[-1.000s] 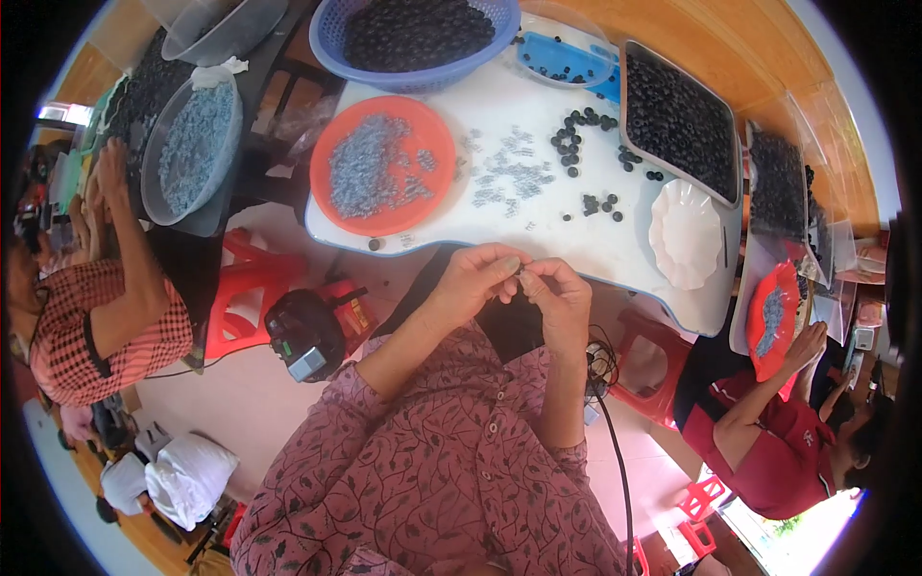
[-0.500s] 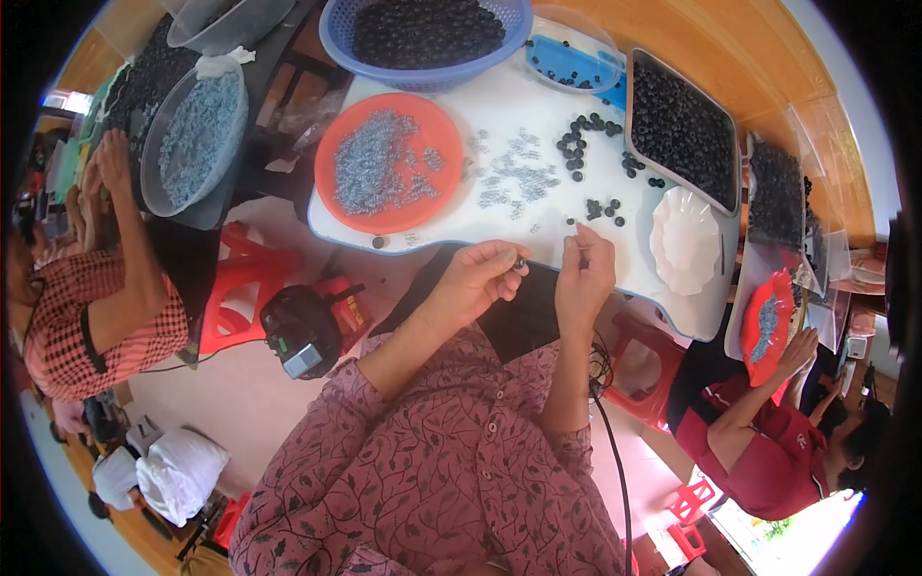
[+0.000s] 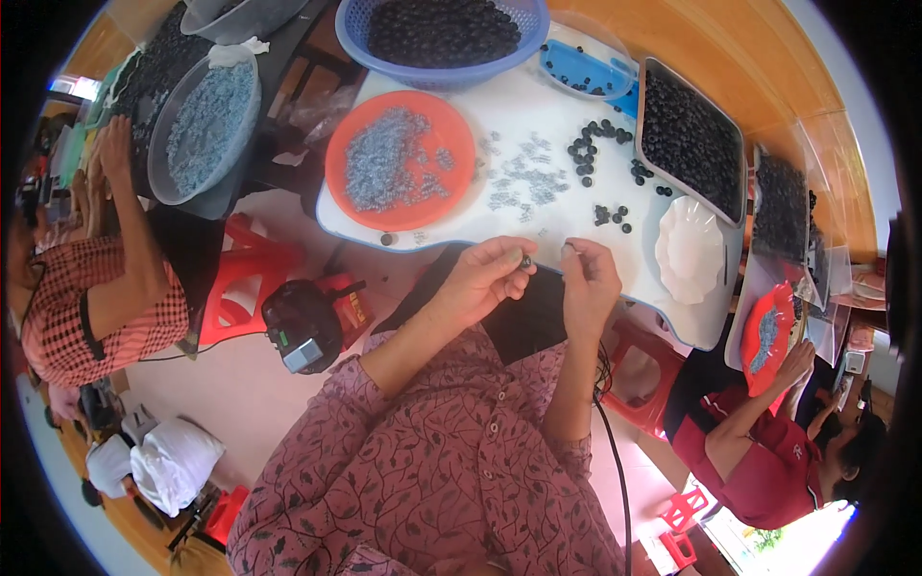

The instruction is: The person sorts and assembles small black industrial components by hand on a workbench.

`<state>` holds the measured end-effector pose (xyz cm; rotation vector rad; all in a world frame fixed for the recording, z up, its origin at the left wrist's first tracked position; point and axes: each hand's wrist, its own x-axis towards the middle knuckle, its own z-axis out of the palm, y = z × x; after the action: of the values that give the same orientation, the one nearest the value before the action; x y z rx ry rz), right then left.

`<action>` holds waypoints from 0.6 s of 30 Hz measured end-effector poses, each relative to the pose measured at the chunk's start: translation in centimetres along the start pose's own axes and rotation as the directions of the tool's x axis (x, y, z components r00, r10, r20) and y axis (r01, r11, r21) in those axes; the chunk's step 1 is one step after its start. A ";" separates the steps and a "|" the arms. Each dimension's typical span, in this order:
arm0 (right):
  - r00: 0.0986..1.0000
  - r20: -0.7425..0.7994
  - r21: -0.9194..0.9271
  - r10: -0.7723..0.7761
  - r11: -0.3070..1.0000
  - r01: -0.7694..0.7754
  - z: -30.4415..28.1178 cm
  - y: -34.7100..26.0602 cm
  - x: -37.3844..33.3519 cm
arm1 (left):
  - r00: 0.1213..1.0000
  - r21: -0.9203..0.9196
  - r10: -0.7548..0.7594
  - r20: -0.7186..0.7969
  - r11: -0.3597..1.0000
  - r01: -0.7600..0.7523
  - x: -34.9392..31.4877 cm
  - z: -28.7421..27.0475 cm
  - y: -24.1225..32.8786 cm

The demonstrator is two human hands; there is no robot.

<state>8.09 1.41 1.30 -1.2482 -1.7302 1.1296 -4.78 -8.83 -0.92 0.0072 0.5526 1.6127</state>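
Note:
Over the table's near edge, my left hand [image 3: 485, 283] pinches a small round black piece [image 3: 526, 261] between thumb and fingertips. Close to its right, my right hand [image 3: 590, 283] is closed too, thumb against forefinger; whatever lies in that pinch is too small to make out. Beyond my hands, small silvery spring-like pieces [image 3: 526, 178] lie scattered on the white tabletop [image 3: 451, 230]. More of them fill one side of an orange-red plate [image 3: 459, 144]. Loose black round pieces [image 3: 610, 217] sit in small groups to the right.
A blue basket [image 3: 442, 75] of black pieces stands at the back, beside a blue tray [image 3: 581, 82]. On the right are a full metal tray [image 3: 645, 144] and a white scalloped dish [image 3: 690, 250]. Co-workers sit left and right. A black cable [image 3: 615, 451] hangs beside my right arm.
My right hand has come down slightly toward me, its fingertips now pinched nearer the table edge. My left hand keeps hold of the black piece. The whole view has shifted a little.

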 end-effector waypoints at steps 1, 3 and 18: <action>0.998 0.056 0.090 -0.010 0.996 0.005 0.1 -0.5 -0.7 | 0.999 0.021 0.031 -0.009 0.999 -0.031 0.0 0.1 -0.1; 0.994 0.103 0.178 -0.023 0.984 0.004 0.3 -1.8 -1.9 | 0.999 0.081 0.052 -0.002 0.995 -0.052 0.3 0.0 -0.6; 0.961 0.237 0.394 0.143 0.890 -0.230 -0.4 -1.7 -2.6 | 0.998 0.027 0.014 0.055 1.000 -0.015 0.3 0.1 -0.9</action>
<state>8.59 -1.23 2.84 -1.0725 -1.4164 1.6917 -3.96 -8.50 -1.25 0.0759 0.5331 1.6144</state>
